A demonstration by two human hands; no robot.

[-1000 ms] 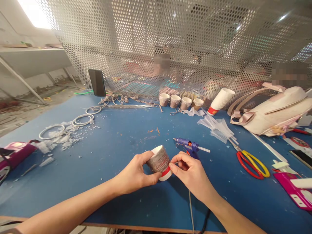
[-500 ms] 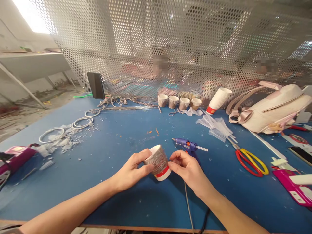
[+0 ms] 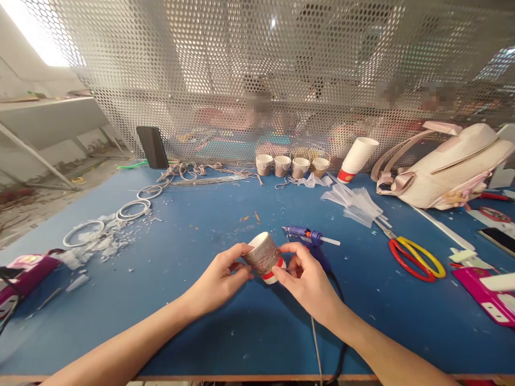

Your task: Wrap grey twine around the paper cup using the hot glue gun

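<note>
Both forearms are bare to the elbow, with no sleeves, rings or watch.

Bright, upper-left window glare, fisheye-bent edges

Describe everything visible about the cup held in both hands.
The cup is a small paper one, white inside, its side wrapped in close grey-brown windings with a red band and white strip left bare near its base. It is tilted, mouth up and away, held above the blue table. The left hand grips its side; the right hand pinches its base end.
</note>
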